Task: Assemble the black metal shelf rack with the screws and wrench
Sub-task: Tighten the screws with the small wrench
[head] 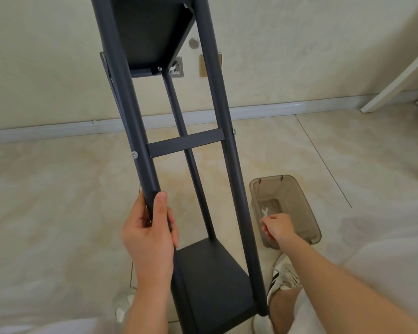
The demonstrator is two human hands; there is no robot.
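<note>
Black rack (140, 131) post clamped in my left hand (150, 235); right hand (279, 226) over the bin (307, 203) beside the wrench (264, 211), grip unclear; tiled floor (58, 189) spreads leftward.

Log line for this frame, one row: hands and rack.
left hand: grips rack post | right hand: in bin, fingers by wrench, hold unclear | crossbar: fitted

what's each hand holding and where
Left hand grips the rack by its left post. Right hand is at the wrench in the bin; hold cannot be told.
</note>
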